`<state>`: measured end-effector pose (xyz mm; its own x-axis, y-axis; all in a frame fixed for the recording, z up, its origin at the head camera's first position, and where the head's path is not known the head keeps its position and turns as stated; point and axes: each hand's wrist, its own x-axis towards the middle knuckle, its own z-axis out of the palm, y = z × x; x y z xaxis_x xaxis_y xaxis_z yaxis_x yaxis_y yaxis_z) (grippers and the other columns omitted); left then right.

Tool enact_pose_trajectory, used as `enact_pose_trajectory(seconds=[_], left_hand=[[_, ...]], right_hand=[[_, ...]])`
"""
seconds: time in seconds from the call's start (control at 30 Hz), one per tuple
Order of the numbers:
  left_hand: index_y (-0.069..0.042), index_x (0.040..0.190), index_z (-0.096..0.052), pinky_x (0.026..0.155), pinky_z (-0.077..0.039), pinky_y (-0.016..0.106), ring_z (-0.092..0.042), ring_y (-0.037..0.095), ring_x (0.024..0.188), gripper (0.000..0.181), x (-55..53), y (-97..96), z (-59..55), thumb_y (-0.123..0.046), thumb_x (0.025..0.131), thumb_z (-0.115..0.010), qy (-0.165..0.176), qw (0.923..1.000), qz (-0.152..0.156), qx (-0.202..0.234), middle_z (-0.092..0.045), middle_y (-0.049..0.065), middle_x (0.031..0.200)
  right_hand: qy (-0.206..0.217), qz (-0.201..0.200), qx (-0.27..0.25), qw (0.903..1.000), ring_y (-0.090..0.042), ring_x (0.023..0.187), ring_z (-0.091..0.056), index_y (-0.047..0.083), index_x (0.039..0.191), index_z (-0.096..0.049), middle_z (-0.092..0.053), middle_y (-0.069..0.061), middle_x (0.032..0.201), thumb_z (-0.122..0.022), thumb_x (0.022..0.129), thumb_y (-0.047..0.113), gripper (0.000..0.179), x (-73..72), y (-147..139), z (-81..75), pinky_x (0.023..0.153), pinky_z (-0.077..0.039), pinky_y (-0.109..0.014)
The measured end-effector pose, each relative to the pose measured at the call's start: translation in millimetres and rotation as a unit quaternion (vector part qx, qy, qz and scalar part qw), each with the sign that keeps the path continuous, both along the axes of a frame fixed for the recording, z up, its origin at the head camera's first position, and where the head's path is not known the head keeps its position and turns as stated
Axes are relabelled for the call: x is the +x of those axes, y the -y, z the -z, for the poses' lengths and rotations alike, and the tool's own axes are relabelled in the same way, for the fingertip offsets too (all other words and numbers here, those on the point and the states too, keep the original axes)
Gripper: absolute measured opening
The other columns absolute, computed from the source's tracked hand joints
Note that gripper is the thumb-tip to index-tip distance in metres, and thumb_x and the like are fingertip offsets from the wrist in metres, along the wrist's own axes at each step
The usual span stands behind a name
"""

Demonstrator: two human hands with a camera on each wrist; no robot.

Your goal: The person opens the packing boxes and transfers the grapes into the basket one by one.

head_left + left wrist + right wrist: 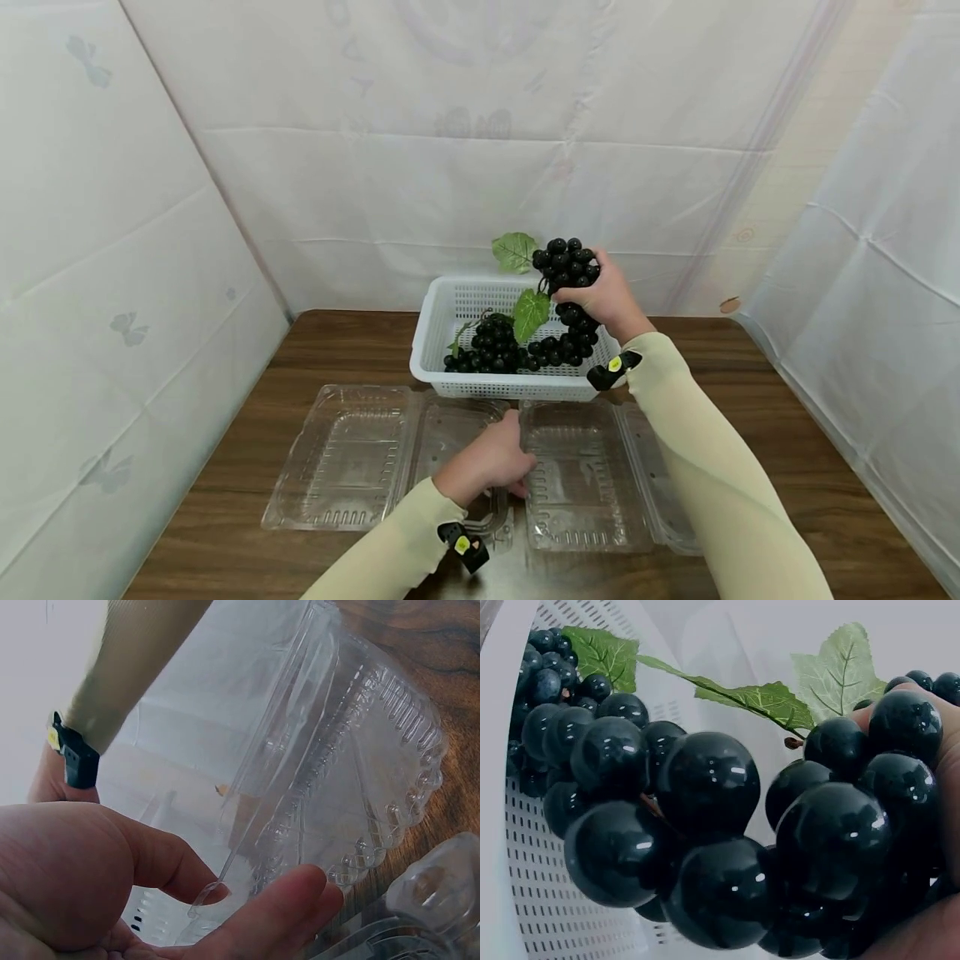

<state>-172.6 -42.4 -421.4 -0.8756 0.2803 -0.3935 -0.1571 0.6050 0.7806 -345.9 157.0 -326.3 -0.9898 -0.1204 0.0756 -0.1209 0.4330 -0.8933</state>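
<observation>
My right hand (609,296) grips a bunch of black grapes (564,262) with green leaves, raised over the back right of a white basket (427,333). Its lower part hangs down into the basket; up close, the right wrist view shows large glossy grapes (832,832) against the palm. More black grapes (491,343) lie in the basket's left half. In front, my left hand (495,454) pinches the left rim of an opened clear plastic clamshell box (577,475). The left wrist view has thumb and fingers on either side of that box's rim (217,889).
Left of the left hand lies another opened clear clamshell box (348,467), partly covered by that hand. Both boxes lie on the brown wooden table (225,475), nearer than the basket. White sheeting (480,167) closes off the back and both sides.
</observation>
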Motion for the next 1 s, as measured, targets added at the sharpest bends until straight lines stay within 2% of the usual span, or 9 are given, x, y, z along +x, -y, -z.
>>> enact_pose_trajectory(seconds=[0.3,0.63,1.0], left_hand=[[0.000,0.164,-0.006,0.063,-0.059,0.038,-0.070,0.026,0.057,0.088,0.9,-0.1,1.1,-0.007,0.098,-0.063,-0.002,1.0000,-0.005,0.001,-0.067,0.017,0.071],[0.000,0.164,-0.007,0.063,-0.060,0.038,-0.070,0.024,0.056,0.085,3.3,-4.2,6.6,-0.008,0.099,-0.062,0.002,1.0000,-0.001,0.009,-0.069,0.015,0.071],[0.001,0.163,-0.009,0.063,-0.060,0.037,-0.070,0.025,0.057,0.085,3.8,-6.9,8.0,-0.007,0.098,-0.063,-0.001,0.9998,-0.002,0.020,-0.071,0.016,0.075]], right_hand=[[0.058,-0.011,0.012,0.9982,-0.041,0.157,-0.016,0.020,0.167,-0.005,-0.005,-0.011,0.173,-0.084,0.082,0.026,0.116,-12.6,3.8,22.0,0.120,-0.030,-0.062],[0.103,-0.019,0.009,0.9944,-0.042,0.156,-0.018,0.021,0.167,-0.007,-0.007,-0.013,0.173,-0.085,0.080,0.026,0.117,-23.1,10.2,37.8,0.119,-0.032,-0.062],[0.124,-0.023,0.063,0.9900,-0.042,0.153,-0.026,0.017,0.167,-0.006,-0.012,-0.015,0.172,-0.083,0.083,0.031,0.115,-33.5,10.5,52.1,0.118,-0.037,-0.059]])
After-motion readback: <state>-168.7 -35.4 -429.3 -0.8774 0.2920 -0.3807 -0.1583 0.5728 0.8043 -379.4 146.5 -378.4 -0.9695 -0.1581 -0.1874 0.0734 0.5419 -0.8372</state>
